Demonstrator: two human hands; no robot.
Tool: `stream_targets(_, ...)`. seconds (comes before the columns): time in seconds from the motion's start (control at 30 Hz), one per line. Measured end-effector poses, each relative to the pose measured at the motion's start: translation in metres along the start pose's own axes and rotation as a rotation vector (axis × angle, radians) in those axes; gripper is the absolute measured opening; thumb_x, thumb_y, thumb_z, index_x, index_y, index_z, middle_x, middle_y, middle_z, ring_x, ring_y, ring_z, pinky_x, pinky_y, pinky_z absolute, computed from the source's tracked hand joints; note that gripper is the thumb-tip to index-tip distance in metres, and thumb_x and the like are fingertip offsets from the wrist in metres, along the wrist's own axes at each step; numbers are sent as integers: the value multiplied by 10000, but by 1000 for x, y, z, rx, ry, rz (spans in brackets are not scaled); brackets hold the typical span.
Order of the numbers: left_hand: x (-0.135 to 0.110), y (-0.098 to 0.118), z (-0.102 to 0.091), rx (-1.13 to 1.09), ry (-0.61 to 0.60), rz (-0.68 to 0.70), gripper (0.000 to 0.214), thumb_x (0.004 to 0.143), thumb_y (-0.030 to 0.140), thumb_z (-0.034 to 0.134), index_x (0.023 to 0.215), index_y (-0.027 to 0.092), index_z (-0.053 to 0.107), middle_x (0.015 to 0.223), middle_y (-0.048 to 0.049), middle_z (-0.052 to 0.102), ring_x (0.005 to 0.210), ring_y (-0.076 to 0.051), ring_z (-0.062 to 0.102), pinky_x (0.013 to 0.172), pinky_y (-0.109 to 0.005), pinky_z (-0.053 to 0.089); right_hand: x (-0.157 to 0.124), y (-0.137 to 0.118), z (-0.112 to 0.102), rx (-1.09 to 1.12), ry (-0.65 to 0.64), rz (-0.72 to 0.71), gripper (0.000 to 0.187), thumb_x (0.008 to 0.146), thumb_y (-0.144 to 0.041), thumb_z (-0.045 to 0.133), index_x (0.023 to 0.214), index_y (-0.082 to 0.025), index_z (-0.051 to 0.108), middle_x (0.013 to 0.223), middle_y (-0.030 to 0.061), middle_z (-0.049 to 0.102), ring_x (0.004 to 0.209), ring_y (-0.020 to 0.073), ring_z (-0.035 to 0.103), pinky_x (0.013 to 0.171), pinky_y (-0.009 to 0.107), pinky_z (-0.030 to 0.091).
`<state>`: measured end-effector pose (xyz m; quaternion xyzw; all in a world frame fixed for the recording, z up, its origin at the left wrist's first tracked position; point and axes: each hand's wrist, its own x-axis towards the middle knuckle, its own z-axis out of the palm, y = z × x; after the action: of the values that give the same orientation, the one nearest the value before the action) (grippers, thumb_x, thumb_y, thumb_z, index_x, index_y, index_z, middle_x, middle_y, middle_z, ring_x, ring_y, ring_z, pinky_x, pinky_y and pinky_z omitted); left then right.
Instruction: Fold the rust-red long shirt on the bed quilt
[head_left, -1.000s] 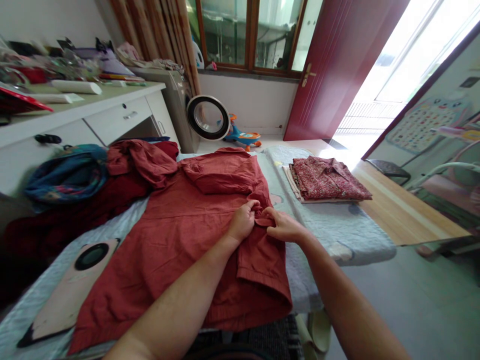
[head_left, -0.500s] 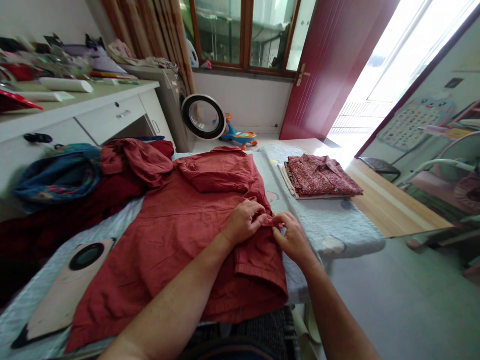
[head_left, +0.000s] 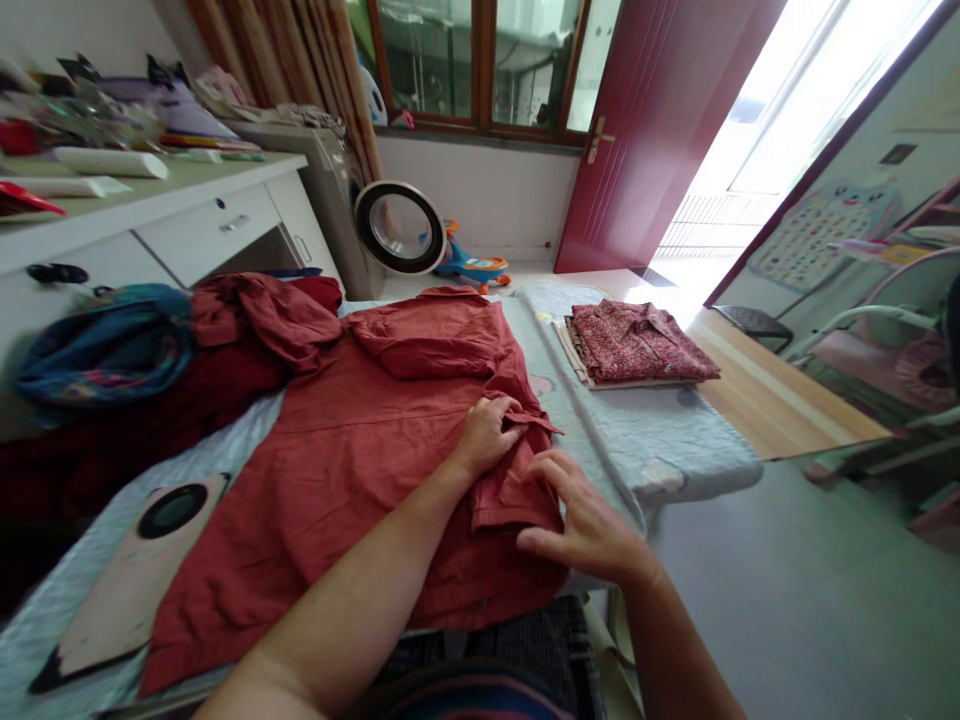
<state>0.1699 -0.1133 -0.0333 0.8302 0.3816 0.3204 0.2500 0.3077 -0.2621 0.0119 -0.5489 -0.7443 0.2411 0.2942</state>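
Observation:
A brick-red shirt (head_left: 360,480) lies spread on the cloth-covered table, collar at the far side and one sleeve folded down along its right edge. My left hand (head_left: 491,435) rests on that sleeve, fingers curled on the fabric beside a narrow loose tab (head_left: 544,422). My right hand (head_left: 585,520) is over the sleeve's lower end near the cuff, thumb and fingers apart. Whether its fingertips touch the cloth is hard to tell. Under the near edge, the shirt's hem hangs by the table's front.
A folded patterned red garment (head_left: 637,345) lies on other folded cloth at the right. Heaped clothes (head_left: 105,345) fill the left side. A flat pencil-shaped board (head_left: 127,580) lies at the near left. Behind stand a washing machine with its round door (head_left: 401,228) open and a toy car (head_left: 472,265).
My right hand has let go of the small tab and moved down toward the cuff, its fingers spreading. My left hand stays on the sleeve. The view has shifted slightly.

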Motion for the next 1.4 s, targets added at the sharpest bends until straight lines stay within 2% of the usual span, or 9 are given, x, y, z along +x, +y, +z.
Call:
stream_targets(0.07,0,0,1,80,124,10,187,775,242,698,941,201,622,978,-46,621,959,-216,553,875,-342,443,-3,-3,3,-24,-47,-4,550,673,-318,780,1161,-234,543,1210,64,517,1152,256,470,1008,398,394)
stream_targets(0.13,-1,1,0,93,157,32,161,773,194,674,916,201,600,949,-37,585,909,-197,545,835,-321,449,-3,3,8,-31,13,19,376,731,-212,677,1091,-230,569,1172,63,543,1127,243,487,992,386,399)
stream_targets(0.4,2,26,-34,29,-67,30,141,829,326,628,805,189,601,795,-6,597,705,-146,555,648,-255,414,9,26,13,166,253,314,120,848,-291,527,820,-203,604,732,-11,606,678,148,539,641,254,415)
stream_targets(0.57,-13,56,-84,214,-448,-40,423,866,494,551,584,185,617,546,2,558,532,-139,505,578,-267,337,9,29,18,378,345,387,209,849,-384,524,773,-197,580,697,-16,595,653,145,530,604,239,417)
stream_targets(0.7,-39,63,-83,69,-689,30,253,791,438,644,721,199,684,642,12,648,585,-150,575,587,-249,384,7,29,23,436,384,384,245,866,-409,519,768,-191,571,696,-18,579,658,142,519,611,240,429)
stream_targets(0.9,-64,56,-28,-72,-367,56,621,722,365,741,1277,193,521,1260,-115,617,1104,-269,607,931,-346,474,-1,29,23,471,295,284,298,898,-445,514,923,-183,652,839,12,652,797,176,589,750,279,486)
stream_targets(1.07,-59,57,-16,-234,-211,13,375,788,69,526,1131,214,578,1093,-61,664,1022,-205,618,942,-344,476,-10,31,17,456,273,276,298,884,-456,525,948,-204,670,882,31,677,866,211,610,797,305,503)
stream_targets(1.27,-61,60,-15,-313,-200,48,507,726,178,688,1215,208,554,1200,-86,588,1095,-231,568,986,-374,461,-11,28,18,406,258,214,205,871,-371,532,872,-205,652,836,14,659,859,201,602,814,299,487)
stream_targets(1.4,-60,54,-12,-354,-144,5,441,719,34,547,1123,208,586,1087,-48,641,1016,-193,598,941,-336,475,-12,29,18,444,259,206,188,855,-348,536,874,-201,651,833,11,663,819,191,596,765,285,482)
